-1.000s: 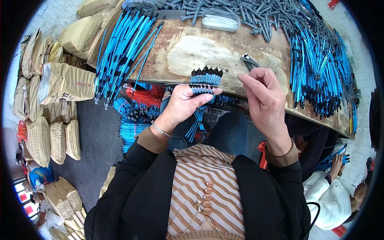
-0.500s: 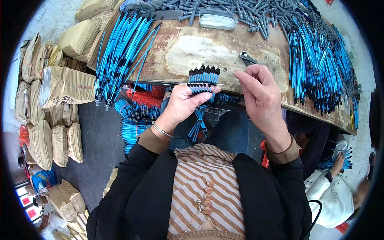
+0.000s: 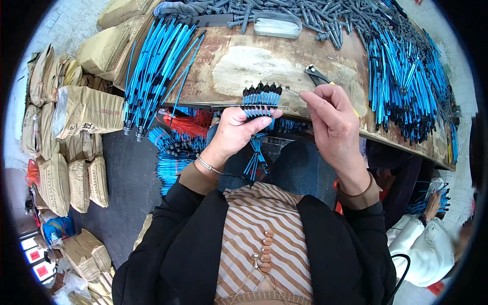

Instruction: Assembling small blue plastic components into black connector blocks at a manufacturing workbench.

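Note:
My left hand (image 3: 230, 136) is closed on a fan of thin blue sticks with black tips (image 3: 261, 97), held upright side by side just over the table's near edge. A thin dark rod runs crosswise through or against this row; which of the two I cannot tell. My right hand (image 3: 333, 118) pinches a fine needle-like wire (image 3: 292, 92), whose far end points left at the black tips, a little apart from them. Pliers (image 3: 316, 75) with yellow on the handles lie on the table, partly hidden behind my right hand.
Blue sticks lie in piles on the table's left (image 3: 158, 71) and right (image 3: 404, 84). Grey plastic plugs (image 3: 330, 18) heap along the far side, beside a clear tray (image 3: 277, 25). Brown paper sacks (image 3: 90, 111) stack at left. Another person's hand (image 3: 432, 204) holds blue sticks at lower right.
My right hand has shifted slightly, and more of the pliers' yellow handle shows. My left hand keeps the blue sticks in nearly the same place.

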`<state>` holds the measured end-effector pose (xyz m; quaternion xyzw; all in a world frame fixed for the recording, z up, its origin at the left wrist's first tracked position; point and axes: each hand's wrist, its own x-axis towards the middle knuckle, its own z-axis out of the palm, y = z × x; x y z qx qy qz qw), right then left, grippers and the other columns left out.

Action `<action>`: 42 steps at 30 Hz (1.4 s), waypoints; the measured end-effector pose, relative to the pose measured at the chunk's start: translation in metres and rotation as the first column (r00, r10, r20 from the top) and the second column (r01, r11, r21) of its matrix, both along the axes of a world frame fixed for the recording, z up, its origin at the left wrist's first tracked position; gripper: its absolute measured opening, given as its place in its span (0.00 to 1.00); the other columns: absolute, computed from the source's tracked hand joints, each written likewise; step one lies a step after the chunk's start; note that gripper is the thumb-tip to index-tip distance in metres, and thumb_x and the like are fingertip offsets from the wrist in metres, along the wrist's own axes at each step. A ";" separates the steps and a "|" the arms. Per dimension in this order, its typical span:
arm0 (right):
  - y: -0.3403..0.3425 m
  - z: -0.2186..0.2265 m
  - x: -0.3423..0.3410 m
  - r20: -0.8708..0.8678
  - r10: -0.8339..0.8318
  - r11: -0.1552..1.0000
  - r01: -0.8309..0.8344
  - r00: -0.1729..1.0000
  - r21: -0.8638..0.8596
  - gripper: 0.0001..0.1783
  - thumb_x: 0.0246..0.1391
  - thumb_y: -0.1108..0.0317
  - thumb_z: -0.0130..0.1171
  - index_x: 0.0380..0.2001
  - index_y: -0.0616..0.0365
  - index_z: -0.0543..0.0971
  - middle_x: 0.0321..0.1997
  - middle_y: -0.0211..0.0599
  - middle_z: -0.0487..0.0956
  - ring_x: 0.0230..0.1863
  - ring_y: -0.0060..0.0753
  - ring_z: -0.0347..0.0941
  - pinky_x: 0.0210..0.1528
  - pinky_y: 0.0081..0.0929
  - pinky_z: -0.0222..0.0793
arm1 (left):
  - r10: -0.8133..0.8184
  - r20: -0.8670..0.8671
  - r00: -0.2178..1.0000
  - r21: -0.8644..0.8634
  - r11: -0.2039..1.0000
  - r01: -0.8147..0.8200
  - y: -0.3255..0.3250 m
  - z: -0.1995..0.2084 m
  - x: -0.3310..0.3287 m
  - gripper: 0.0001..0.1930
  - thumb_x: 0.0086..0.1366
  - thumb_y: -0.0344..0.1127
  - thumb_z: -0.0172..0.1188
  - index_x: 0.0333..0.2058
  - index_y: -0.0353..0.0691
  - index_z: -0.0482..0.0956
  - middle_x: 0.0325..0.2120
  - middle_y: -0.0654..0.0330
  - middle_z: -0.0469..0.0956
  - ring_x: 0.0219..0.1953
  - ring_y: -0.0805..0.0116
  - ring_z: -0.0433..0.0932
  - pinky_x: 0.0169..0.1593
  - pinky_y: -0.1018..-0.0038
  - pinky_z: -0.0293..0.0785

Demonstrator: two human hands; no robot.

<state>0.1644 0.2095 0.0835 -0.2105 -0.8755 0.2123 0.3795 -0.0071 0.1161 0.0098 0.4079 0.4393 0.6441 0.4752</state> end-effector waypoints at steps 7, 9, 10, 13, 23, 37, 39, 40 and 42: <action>-0.002 0.002 0.000 -0.001 -0.005 1.000 0.005 1.000 -0.014 0.14 0.45 0.85 0.55 0.37 0.63 0.78 0.35 0.36 0.70 0.28 0.28 0.64 0.28 0.19 0.61 | -0.012 -0.019 1.000 0.005 1.000 0.013 0.001 -0.002 0.000 0.13 0.56 0.18 0.56 0.41 0.34 0.80 0.37 0.59 0.81 0.32 0.80 0.76 0.37 0.87 0.71; -0.002 0.003 0.000 0.003 -0.008 1.000 0.008 1.000 -0.013 0.14 0.45 0.85 0.55 0.37 0.63 0.78 0.35 0.36 0.70 0.28 0.28 0.64 0.28 0.20 0.61 | -0.014 -0.019 1.000 0.003 1.000 0.014 0.000 -0.001 0.000 0.13 0.56 0.18 0.56 0.41 0.34 0.80 0.37 0.59 0.81 0.32 0.80 0.76 0.37 0.87 0.71; -0.002 0.004 0.000 0.011 -0.016 1.000 0.016 1.000 0.017 0.14 0.45 0.85 0.55 0.37 0.63 0.78 0.35 0.36 0.71 0.28 0.28 0.65 0.28 0.20 0.62 | -0.019 -0.036 0.999 -0.006 1.000 0.019 0.000 0.001 0.000 0.12 0.56 0.19 0.57 0.40 0.34 0.79 0.37 0.57 0.81 0.34 0.76 0.76 0.40 0.84 0.71; -0.002 0.005 -0.001 0.036 -0.045 0.993 0.040 0.998 0.108 0.14 0.44 0.85 0.55 0.36 0.63 0.78 0.35 0.36 0.71 0.28 0.29 0.65 0.28 0.20 0.62 | -0.037 -0.086 0.996 -0.032 0.999 0.034 -0.001 0.005 0.001 0.09 0.56 0.22 0.59 0.37 0.33 0.78 0.37 0.52 0.80 0.40 0.65 0.79 0.48 0.75 0.72; 0.000 0.016 -0.005 0.054 -0.032 0.971 0.018 0.998 0.239 0.15 0.40 0.83 0.54 0.35 0.62 0.77 0.33 0.36 0.69 0.28 0.31 0.64 0.28 0.23 0.62 | -0.023 -0.024 0.999 0.002 1.000 0.023 0.001 0.002 0.002 0.13 0.57 0.18 0.55 0.41 0.34 0.80 0.37 0.59 0.81 0.32 0.80 0.75 0.37 0.87 0.70; 0.006 0.018 -0.005 0.102 0.006 0.981 -0.026 0.995 0.192 0.14 0.42 0.85 0.54 0.35 0.64 0.78 0.33 0.37 0.72 0.28 0.30 0.66 0.29 0.20 0.63 | -0.020 -0.026 0.999 -0.031 0.999 0.019 0.001 0.004 0.001 0.08 0.56 0.21 0.58 0.36 0.34 0.77 0.34 0.56 0.80 0.42 0.63 0.79 0.48 0.73 0.72; 0.004 0.019 -0.005 0.112 -0.011 0.974 -0.015 0.994 0.225 0.14 0.42 0.85 0.54 0.35 0.64 0.78 0.33 0.37 0.72 0.29 0.30 0.67 0.29 0.20 0.63 | -0.019 -0.028 0.999 -0.020 1.000 0.018 0.001 0.004 0.001 0.08 0.56 0.21 0.58 0.36 0.34 0.77 0.34 0.56 0.80 0.42 0.63 0.79 0.48 0.73 0.72; 0.003 0.019 -0.006 0.108 -0.015 0.969 -0.013 0.994 0.248 0.14 0.41 0.85 0.54 0.35 0.64 0.78 0.33 0.37 0.72 0.29 0.31 0.67 0.29 0.20 0.63 | -0.023 -0.028 0.999 -0.022 1.000 0.022 0.001 0.005 0.001 0.08 0.56 0.21 0.59 0.36 0.34 0.77 0.34 0.56 0.80 0.42 0.63 0.79 0.48 0.73 0.72; 0.002 0.020 -0.006 0.100 -0.021 0.956 -0.009 0.995 0.293 0.14 0.41 0.85 0.54 0.35 0.64 0.78 0.33 0.36 0.72 0.29 0.31 0.67 0.29 0.20 0.63 | -0.030 -0.027 0.999 -0.026 0.999 0.030 0.002 0.006 0.001 0.08 0.56 0.21 0.59 0.35 0.34 0.77 0.34 0.57 0.80 0.42 0.63 0.79 0.47 0.73 0.72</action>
